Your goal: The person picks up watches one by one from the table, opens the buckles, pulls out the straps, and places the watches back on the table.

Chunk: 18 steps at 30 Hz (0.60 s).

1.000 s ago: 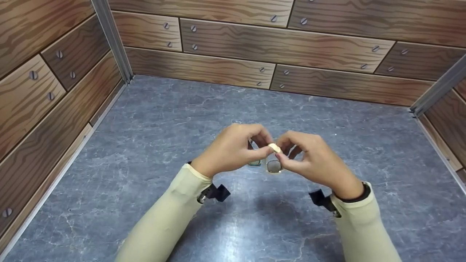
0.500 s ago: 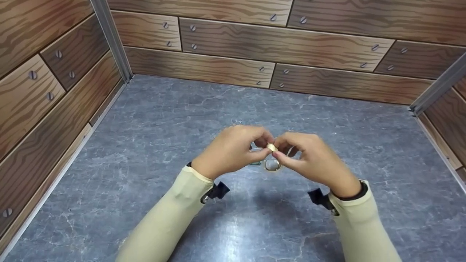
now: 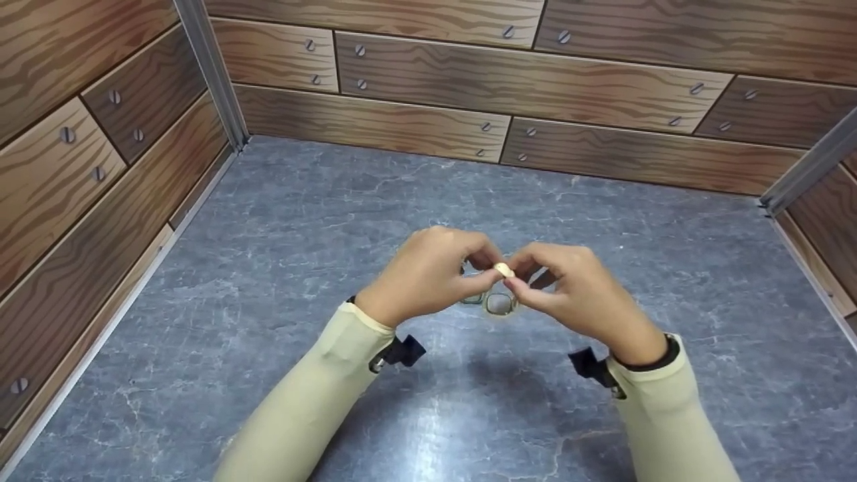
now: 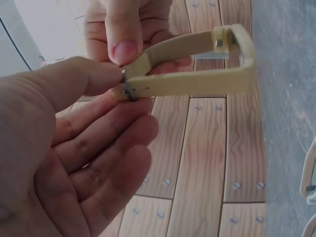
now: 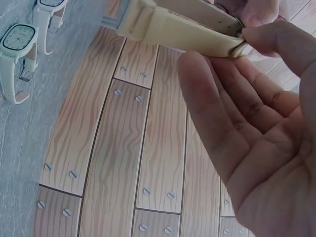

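Note:
A wristwatch (image 3: pixel 499 304) with a cream strap hangs between both hands, its dial end lowest in the head view. Its strap (image 4: pixel 202 84) forms a closed loop in the left wrist view, with the metal buckle (image 4: pixel 128 91) at the fingertips. My left hand (image 3: pixel 432 271) pinches the strap at the buckle between thumb and fingers. From the other side my right hand (image 3: pixel 572 284) pinches the same spot, thumb right at the buckle in the right wrist view. The dial is seen edge-on or hidden in both wrist views.
Two other watches with white straps lie on the grey marbled table, a nearer watch (image 5: pixel 19 37) and a farther watch (image 5: pixel 51 5). Wood-patterned panels (image 3: pixel 422 124) wall the table at the back and both sides.
Both hands stay nearly in place, fingertips shifting slightly at the strap. The hanging dial tilts a little, turning from grey to clearer.

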Motion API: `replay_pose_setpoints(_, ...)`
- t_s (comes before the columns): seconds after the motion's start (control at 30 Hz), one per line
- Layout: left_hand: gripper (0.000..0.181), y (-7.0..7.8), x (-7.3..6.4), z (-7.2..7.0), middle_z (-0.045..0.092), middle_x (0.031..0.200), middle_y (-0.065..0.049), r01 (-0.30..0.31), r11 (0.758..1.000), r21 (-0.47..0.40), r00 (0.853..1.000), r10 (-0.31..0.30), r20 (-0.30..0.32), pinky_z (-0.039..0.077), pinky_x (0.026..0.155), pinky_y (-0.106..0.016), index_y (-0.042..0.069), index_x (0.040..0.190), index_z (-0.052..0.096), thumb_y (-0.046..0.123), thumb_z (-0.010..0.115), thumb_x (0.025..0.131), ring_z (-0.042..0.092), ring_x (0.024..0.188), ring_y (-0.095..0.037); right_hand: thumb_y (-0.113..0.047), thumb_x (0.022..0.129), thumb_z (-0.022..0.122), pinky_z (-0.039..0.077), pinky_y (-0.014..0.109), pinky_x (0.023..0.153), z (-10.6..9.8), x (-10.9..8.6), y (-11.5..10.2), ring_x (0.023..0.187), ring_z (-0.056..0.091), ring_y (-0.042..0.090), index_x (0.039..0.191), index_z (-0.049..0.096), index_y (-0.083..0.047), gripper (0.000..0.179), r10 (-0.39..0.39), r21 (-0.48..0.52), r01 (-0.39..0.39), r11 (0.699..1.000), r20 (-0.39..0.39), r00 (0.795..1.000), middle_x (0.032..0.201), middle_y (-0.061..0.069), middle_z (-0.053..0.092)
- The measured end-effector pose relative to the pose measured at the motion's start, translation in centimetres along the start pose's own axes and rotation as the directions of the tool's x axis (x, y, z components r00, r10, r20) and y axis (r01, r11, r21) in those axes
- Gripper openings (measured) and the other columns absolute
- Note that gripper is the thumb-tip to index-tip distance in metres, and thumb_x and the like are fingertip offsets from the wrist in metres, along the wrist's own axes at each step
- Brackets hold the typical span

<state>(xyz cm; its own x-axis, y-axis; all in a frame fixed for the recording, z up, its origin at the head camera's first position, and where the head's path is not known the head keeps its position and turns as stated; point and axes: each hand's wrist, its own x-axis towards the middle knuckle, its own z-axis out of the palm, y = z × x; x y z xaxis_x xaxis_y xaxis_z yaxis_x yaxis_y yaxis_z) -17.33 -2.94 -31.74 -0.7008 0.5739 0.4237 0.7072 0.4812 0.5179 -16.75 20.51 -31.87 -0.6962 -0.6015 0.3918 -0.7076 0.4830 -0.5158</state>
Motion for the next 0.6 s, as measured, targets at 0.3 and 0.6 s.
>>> replay_pose_setpoints(0.3, 0.012, 0.03, 0.03, 0.01, 0.076, 0.091, 0.006, 0.031, 0.980, -0.195, 0.999, -0.037, -0.031, 0.055, 0.074, -0.023, 0.013, 0.104, 0.076, 0.023, 0.070, 0.100, 0.067, 0.083, 0.000, -0.001, 0.095, 0.071, 0.060, 0.024, 0.069, -0.22, -0.09, -0.32, 0.081, 0.072, 0.010, 0.104, 0.074, -0.011, 0.014, -0.021, 0.062, 0.025, 0.998, -0.065, 0.998, 0.095, 0.001, 0.075)
replay_pose_setpoints(0.6, 0.017, -0.06, -0.04, 0.05, 0.077, 0.101, 0.007, -0.049, 0.998, 0.026, 0.999, 0.048, 0.023, 0.055, 0.083, -0.024, 0.016, 0.111, 0.076, 0.028, 0.071, 0.100, 0.070, 0.093, -0.005, -0.003, 0.095, 0.073, 0.060, 0.024, 0.069, -0.04, -0.06, -0.05, 0.078, 0.071, 0.007, 0.100, 0.072, -0.011, 0.009, -0.095, -0.010, 0.095, 0.995, -0.004, 0.995, 0.092, -0.003, 0.073)
